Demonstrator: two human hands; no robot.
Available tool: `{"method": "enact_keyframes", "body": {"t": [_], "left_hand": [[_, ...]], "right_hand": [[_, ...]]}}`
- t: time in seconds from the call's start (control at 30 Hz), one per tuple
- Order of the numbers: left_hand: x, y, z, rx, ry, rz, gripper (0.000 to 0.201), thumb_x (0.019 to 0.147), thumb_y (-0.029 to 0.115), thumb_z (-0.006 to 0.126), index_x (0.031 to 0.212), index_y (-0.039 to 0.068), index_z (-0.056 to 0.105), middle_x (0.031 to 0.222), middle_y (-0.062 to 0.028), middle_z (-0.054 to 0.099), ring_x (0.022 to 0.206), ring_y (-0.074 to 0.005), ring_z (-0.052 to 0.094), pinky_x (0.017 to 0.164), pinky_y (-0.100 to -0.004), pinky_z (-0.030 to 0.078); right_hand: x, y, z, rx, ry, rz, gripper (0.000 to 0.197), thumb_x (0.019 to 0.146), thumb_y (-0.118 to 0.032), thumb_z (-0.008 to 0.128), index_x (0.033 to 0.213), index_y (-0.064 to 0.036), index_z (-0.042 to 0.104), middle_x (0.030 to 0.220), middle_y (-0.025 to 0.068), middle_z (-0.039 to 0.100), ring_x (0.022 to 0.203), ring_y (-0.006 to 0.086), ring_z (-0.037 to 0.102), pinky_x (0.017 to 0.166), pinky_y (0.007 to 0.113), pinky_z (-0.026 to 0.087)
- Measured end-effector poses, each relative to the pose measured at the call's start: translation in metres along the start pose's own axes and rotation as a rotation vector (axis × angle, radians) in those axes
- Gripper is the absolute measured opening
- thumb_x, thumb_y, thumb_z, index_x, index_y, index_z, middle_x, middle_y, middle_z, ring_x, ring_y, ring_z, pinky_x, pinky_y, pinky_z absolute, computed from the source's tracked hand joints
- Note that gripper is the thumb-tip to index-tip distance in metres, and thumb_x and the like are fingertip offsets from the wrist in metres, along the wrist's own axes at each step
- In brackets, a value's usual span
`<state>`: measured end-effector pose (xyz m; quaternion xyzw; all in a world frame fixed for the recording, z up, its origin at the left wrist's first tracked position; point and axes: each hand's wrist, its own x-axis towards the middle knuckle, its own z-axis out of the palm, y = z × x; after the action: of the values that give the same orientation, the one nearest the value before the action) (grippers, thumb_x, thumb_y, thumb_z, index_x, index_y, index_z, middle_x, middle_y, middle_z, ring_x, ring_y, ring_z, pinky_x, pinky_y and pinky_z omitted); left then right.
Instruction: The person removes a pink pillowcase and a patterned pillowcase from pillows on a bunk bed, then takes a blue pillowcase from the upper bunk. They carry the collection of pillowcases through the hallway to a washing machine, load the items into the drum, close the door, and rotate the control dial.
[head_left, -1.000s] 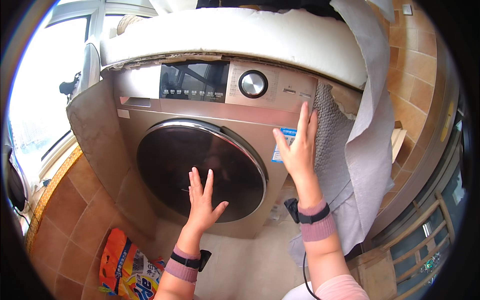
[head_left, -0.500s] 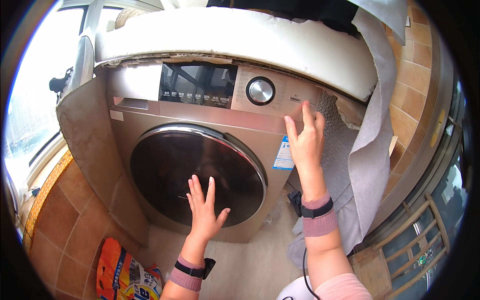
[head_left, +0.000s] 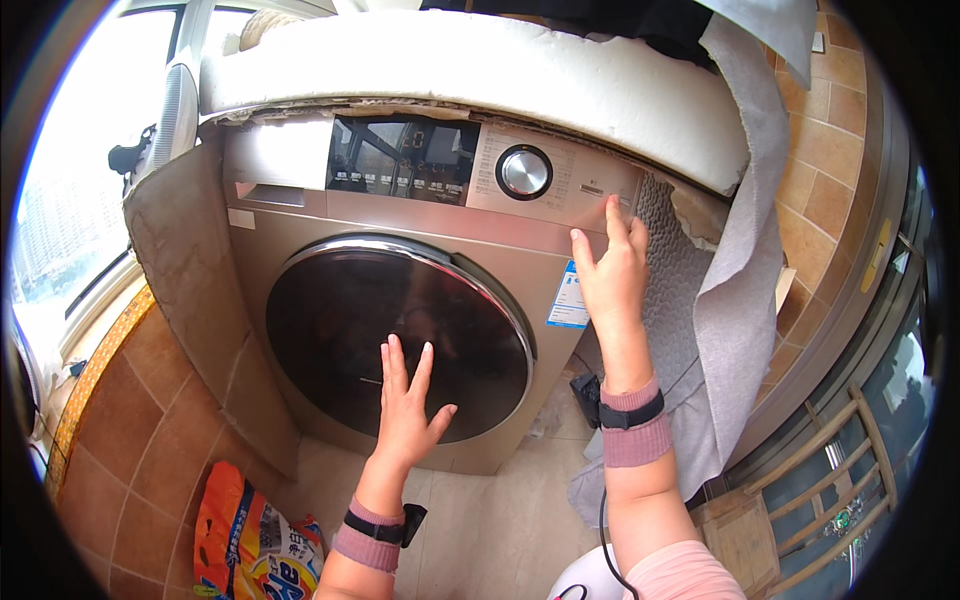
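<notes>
A front-loading washing machine [head_left: 400, 228] in champagne-gold stands before me. My right hand [head_left: 613, 275] is at the right end of its control panel, with the index fingertip at or just in front of the surface by a small slot-shaped button [head_left: 590, 188]. That hand's fingers are apart and hold nothing. In front of the dark round door [head_left: 330, 330] hovers my left hand [head_left: 405, 405], fingers spread and empty; whether it touches the glass I cannot tell. Left of the silver dial [head_left: 524, 173], the black display [head_left: 403, 150] shows faint lit characters.
White foam [head_left: 480, 70] covers the machine's top, and grey padded cloth [head_left: 735, 290] hangs down its right side. An orange detergent bag [head_left: 225, 525] lies at lower left beside a brown tiled wall [head_left: 130, 440]. A wooden chair [head_left: 740, 530] stands at lower right.
Faint characters have lit up on the display, which was dark before. The view has shifted slightly. My right fingertip stays by the panel's right end, and my left hand remains before the door.
</notes>
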<state>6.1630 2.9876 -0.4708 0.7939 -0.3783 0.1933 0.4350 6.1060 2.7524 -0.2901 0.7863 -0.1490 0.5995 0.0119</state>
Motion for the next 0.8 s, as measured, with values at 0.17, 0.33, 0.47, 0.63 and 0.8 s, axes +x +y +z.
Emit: {"method": "enact_keyframes", "body": {"t": [0.17,0.33,0.47,0.63,0.8], "left_hand": [[-0.001,-0.003,-0.002,0.000,-0.026,0.009,0.089,0.070,0.014,0.077,0.146,0.014,0.030,0.154,-0.0238,-0.003,0.142,-0.0425,0.004,0.111,-0.0475,0.022],[-0.002,-0.006,-0.002,-0.030,-0.039,0.015,0.092,0.070,0.011,0.077,0.147,0.015,0.027,0.155,-0.0212,-0.006,0.143,-0.0400,0.000,0.113,-0.0461,0.019],[-0.001,-0.002,-0.004,0.012,-0.014,0.017,0.088,0.069,0.011,0.077,0.145,0.014,0.032,0.153,-0.0243,0.003,0.142,-0.0419,0.009,0.110,-0.0450,0.027],[-0.001,0.000,-0.003,0.063,0.002,0.008,0.087,0.068,0.011,0.077,0.144,0.014,0.034,0.153,-0.0248,0.006,0.141,-0.0423,0.012,0.110,-0.0444,0.029],[-0.003,-0.003,-0.005,0.030,-0.012,0.004,0.087,0.070,0.009,0.075,0.145,0.015,0.031,0.155,-0.0215,0.000,0.143,-0.0390,0.006,0.112,-0.0434,0.025]], "right_hand": [[-0.008,-0.001,0.003,-0.072,-0.040,-0.024,0.078,0.078,-0.024,0.070,0.143,-0.0069,0.031,0.129,0.0365,0.036,0.106,0.0490,0.054,0.085,0.046,0.051],[-0.014,-0.002,0.003,-0.020,-0.027,-0.051,0.087,0.076,-0.023,0.072,0.145,-0.0057,0.022,0.133,0.0379,0.030,0.112,0.0494,0.049,0.090,0.047,0.047],[-0.010,-0.008,-0.003,-0.209,0.052,-0.074,0.080,0.074,-0.019,0.072,0.141,-0.0040,0.031,0.136,0.0335,0.032,0.119,0.0466,0.043,0.100,0.046,0.039],[0.009,-0.041,-0.001,0.183,0.136,-0.316,0.050,0.072,-0.010,0.071,0.119,-0.0005,0.055,0.123,0.0177,0.053,0.114,0.0354,0.048,0.100,0.043,0.039],[0.025,-0.061,0.009,0.227,0.132,-0.354,0.045,0.071,-0.005,0.070,0.114,-0.0009,0.059,0.114,0.0120,0.059,0.103,0.0304,0.054,0.091,0.040,0.044]]}}
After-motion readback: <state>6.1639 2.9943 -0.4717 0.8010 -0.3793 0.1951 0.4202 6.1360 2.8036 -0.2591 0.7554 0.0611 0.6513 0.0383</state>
